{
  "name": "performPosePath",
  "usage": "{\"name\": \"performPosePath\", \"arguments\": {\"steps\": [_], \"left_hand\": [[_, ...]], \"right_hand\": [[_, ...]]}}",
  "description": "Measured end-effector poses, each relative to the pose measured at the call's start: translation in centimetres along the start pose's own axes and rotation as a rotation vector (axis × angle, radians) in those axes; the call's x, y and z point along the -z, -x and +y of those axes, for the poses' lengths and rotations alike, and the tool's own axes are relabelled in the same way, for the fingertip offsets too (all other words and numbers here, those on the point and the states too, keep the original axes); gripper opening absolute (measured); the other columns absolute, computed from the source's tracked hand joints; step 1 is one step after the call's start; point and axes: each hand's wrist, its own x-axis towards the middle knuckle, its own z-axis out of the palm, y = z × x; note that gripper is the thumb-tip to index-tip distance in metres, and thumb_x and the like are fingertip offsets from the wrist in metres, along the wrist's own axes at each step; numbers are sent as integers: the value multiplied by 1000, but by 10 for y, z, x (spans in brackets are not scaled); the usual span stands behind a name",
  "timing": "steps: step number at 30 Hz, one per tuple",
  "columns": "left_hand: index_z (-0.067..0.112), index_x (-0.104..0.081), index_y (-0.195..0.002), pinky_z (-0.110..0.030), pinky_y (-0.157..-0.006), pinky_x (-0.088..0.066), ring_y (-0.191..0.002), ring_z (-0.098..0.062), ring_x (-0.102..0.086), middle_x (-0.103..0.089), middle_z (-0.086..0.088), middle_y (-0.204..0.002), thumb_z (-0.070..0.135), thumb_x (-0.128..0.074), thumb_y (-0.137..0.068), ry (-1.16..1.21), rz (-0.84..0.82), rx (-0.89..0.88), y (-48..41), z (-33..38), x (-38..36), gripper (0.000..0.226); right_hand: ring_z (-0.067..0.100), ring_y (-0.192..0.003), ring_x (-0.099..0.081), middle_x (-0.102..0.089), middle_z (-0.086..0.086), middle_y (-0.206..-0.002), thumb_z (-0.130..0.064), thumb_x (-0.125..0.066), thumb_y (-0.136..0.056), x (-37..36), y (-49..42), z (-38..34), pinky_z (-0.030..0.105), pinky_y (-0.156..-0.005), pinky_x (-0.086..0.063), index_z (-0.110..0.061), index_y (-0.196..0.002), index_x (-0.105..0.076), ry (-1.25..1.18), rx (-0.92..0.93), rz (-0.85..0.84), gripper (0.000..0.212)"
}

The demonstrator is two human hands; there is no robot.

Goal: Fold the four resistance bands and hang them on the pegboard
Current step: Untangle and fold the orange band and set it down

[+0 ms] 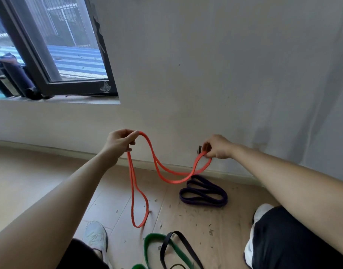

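Your orange band (pixel 198 161) looks matt and rubbery; purple band (pixel 205 203) at four o'clock too; floor (pixel 186 220) smooth wood.

My left hand (pixel 120 141) and right hand (pixel 218 147) hold the hanging band (pixel 147 208) between them; it sags in the middle, and a loop drops below my left hand to just above the floor (pixel 196 220). Behind stands the wall (pixel 205 74), with the window (pixel 56 45) upper left. The folded band (pixel 205 203) lies by the wall under my right hand. Between my left shoe (pixel 95 235) and right shoe (pixel 262 210) lies the bottom band (pixel 147 247), the top band (pixel 162 249) across it
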Motion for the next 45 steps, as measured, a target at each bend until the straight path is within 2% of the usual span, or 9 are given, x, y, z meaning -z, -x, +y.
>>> {"name": "performPosePath", "arguments": {"steps": [7,11,15,19,21,25,33,40,45], "left_hand": [[5,-72,-106,-22,-57,-47,-65,-9,-55,-59,-1,-74,32,-66,-97,136,-17,-102,7,29,-19,29],[7,-73,-101,-20,-51,-44,-62,-9,-53,-57,1,-69,30,-67,-97,181,-70,-171,13,43,-24,25],[8,-74,-94,-20,-48,-40,-54,-7,-49,-56,2,-63,25,-70,-95,104,-162,-197,19,46,-31,18],[9,-73,-95,-16,-46,-40,-49,-3,-48,-57,5,-60,25,-68,-96,40,-188,-211,23,49,-36,17],[8,-74,-95,-15,-46,-40,-50,-2,-50,-59,7,-58,24,-70,-95,12,-201,-224,24,50,-36,17],[4,-74,-99,-13,-50,-44,-54,0,-56,-65,10,-59,22,-72,-92,-91,-247,-249,29,50,-34,19],[20,-73,-98,-19,-62,-55,-72,-8,-73,-75,2,-82,20,-76,-88,-499,-308,-416,24,40,-5,11],[13,-74,-102,-24,-66,-58,-76,-15,-71,-74,-3,-82,21,-72,-91,-126,-287,-293,29,45,-5,13],[10,-75,-103,-20,-53,-49,-66,-13,-64,-69,-4,-76,18,-72,-92,0,-256,-336,31,52,-12,14]], "right_hand": [[22,-93,-71,-75,5,-101,-20,-77,-86,-46,1,-20,35,-78,-59,-12,-105,-75,396,44,-342,20],[25,-107,-67,-69,11,-123,-14,-77,-88,-51,-5,-37,35,-90,-57,-9,-128,-65,178,41,-461,43],[19,-101,-65,-65,9,-123,5,-62,-89,-11,6,-71,28,-80,-55,-11,-132,-59,-518,127,-267,46],[19,-112,-62,-65,6,-129,-4,-59,-92,18,26,-95,32,-89,-52,-17,-132,-60,-779,246,-273,42],[21,-115,-61,-67,6,-126,-9,-60,-93,22,30,-105,34,-90,-49,-17,-130,-63,-814,279,-283,37],[14,-99,-71,-77,0,-101,-26,-71,-94,22,29,-118,25,-74,-50,-14,-113,-73,-668,342,-21,23],[11,-83,-72,-77,3,-92,-16,-72,-93,23,23,-119,23,-70,-57,-7,-105,-72,-655,399,89,14],[17,-88,-72,-72,12,-101,-19,-77,-89,10,22,-122,28,-70,-60,-7,-108,-69,-747,339,-101,24],[16,-104,-72,-72,3,-118,-23,-76,-89,-5,22,-135,28,-74,-60,-15,-124,-66,-802,301,-265,37]]}}
